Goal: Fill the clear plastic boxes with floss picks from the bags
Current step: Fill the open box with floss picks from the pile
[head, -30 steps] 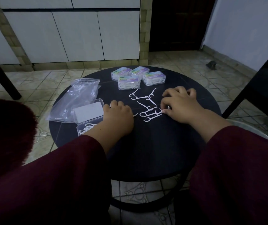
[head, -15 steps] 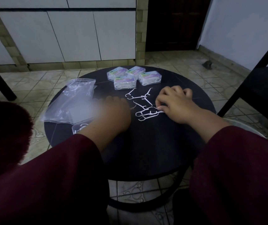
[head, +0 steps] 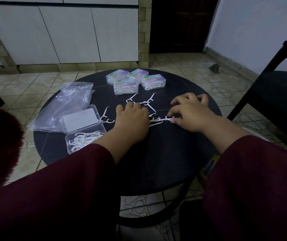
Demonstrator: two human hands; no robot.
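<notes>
Hands work at the middle of the round black table [head: 165, 153]. Loose floss picks [head: 140, 101] lie there in a small white bunch. Left hand [head: 132, 119] rests on top of some picks with its fingers bent down; I cannot tell if it grips any. Right hand [head: 189, 113] pinches a pick [head: 169, 117] between thumb and finger, at the right end of the bunch. Left of the bunch, the open box [head: 85, 136] has picks inside, and the plastic bag [head: 64, 103] lies behind it. Four full boxes [head: 135, 80] sit at the table's far edge.
</notes>
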